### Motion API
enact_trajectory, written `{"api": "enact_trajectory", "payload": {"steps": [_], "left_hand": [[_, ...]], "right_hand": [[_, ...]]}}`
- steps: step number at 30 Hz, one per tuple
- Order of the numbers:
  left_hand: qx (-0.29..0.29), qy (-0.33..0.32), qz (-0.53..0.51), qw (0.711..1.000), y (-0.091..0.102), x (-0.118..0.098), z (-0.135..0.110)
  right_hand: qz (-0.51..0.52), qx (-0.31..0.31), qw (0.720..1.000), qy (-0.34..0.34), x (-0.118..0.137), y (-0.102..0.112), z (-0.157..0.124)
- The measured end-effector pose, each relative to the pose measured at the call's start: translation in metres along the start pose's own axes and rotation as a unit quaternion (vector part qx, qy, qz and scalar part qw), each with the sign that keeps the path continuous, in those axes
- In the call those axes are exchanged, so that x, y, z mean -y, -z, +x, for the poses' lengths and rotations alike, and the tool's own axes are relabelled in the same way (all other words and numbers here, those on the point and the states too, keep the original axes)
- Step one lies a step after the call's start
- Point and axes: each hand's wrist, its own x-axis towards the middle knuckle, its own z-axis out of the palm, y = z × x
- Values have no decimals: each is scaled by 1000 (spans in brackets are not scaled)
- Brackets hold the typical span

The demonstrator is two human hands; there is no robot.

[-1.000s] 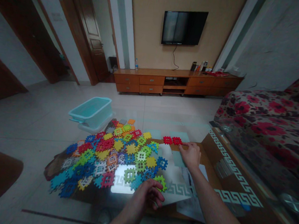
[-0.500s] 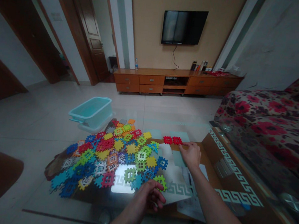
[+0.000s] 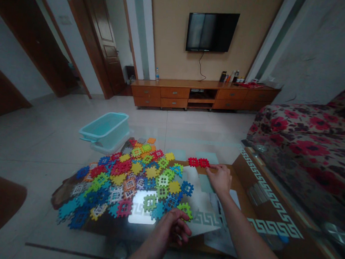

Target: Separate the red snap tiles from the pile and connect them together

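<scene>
Right hand [image 3: 220, 180] open, fingertips just beside two joined red plastic blocks [image 3: 198, 162] on the glass worktop [image 3: 267, 202], left hand [image 3: 172, 226] loosely curled and empty, near a colourful block heap [image 3: 128, 182]

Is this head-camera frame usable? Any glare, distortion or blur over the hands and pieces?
Head view: a white glare patch shines off the glass tabletop among the interlocking plastic pieces. Head view: wide-angle distortion leans the door sharply. Head view: lighting is dim, yet the left hand and right hand show no obvious blur.
</scene>
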Motion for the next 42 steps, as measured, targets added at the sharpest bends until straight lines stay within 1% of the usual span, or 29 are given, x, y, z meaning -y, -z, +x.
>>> {"api": "enact_trajectory", "payload": {"steps": [8,14,21,31,42], "left_hand": [[2,4,1,1000,-2,-3,-1],[10,-2,-2,1000,0,2,-1],[3,10,16,1000,0,3,2],[7,5,14,1000,0,2,0],[3,10,23,1000,4,8,7]], "right_hand": [[-1,2,1000,-4,2,1,-1],[2,3,1000,-8,0,0,-1],[-11,0,1000,9,1,1,-3],[-6,0,1000,-2,2,1,-1],[-8,7,1000,-8,5,3,-2]]}}
